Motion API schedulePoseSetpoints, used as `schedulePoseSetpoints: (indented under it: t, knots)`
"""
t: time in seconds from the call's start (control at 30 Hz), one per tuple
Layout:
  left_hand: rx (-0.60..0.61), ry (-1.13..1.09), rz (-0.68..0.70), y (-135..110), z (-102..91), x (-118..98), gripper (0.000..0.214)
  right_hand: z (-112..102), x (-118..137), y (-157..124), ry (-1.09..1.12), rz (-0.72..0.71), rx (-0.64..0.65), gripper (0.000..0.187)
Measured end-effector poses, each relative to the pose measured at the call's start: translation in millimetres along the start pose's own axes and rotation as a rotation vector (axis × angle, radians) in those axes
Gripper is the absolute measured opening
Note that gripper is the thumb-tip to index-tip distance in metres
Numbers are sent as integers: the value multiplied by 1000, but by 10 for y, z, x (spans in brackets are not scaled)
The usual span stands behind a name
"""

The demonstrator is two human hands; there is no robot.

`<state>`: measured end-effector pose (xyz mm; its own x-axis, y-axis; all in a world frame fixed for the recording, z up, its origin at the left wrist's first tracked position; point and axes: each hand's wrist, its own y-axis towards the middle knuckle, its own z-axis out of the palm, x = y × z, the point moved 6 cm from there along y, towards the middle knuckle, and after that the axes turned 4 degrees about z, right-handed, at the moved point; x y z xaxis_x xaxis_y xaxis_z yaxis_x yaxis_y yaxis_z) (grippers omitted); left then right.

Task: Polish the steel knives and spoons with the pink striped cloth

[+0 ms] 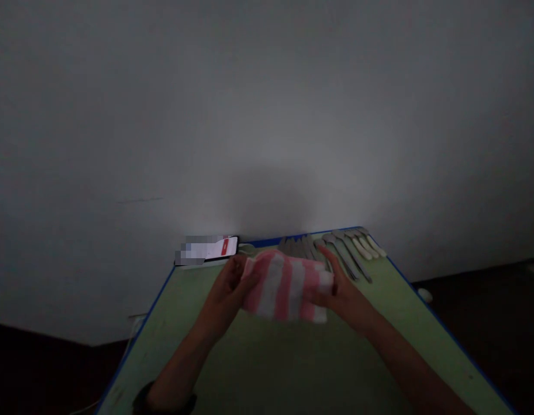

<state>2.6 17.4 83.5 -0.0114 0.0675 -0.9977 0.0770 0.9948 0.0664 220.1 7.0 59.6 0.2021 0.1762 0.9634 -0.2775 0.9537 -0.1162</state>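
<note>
A pink and white striped cloth [284, 285] is held up between my two hands above the green table. My left hand [227, 288] pinches its left edge, thumb in front. At the right edge, my right hand [342, 294] has the cloth between thumb and fingers, its index finger stretched out behind. Behind the cloth lies a row of metal cutlery [292, 246], its lower part hidden by the fabric. Farther right are spoons and other utensils [347, 253], several with white handles [364, 248].
A phone [210, 249] with a lit screen lies at the table's back left corner, a cable beside it. The green tabletop [267, 369] has a blue edge and stands against a grey wall [267, 115]. A small white object [424, 295] is beyond the right edge.
</note>
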Motion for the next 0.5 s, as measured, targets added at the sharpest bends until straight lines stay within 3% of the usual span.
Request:
schedulePoseSetpoints:
  t: [0.07,0.2,0.37,0.5]
  knots:
    - [36,3,-22,-49,-32,19,47,15,40,-38,-134,-51,-26,80]
    - [156,154,-61,-219,-198,132,40,46,38,-129,-490,-92,-110,37]
    - [471,425,-106,-517,-322,420,31,290,-233,-303,-899,-63,172,14]
    - [535,790,-24,-607,-330,508,19,350,-409,-405,-1103,-78,276,19]
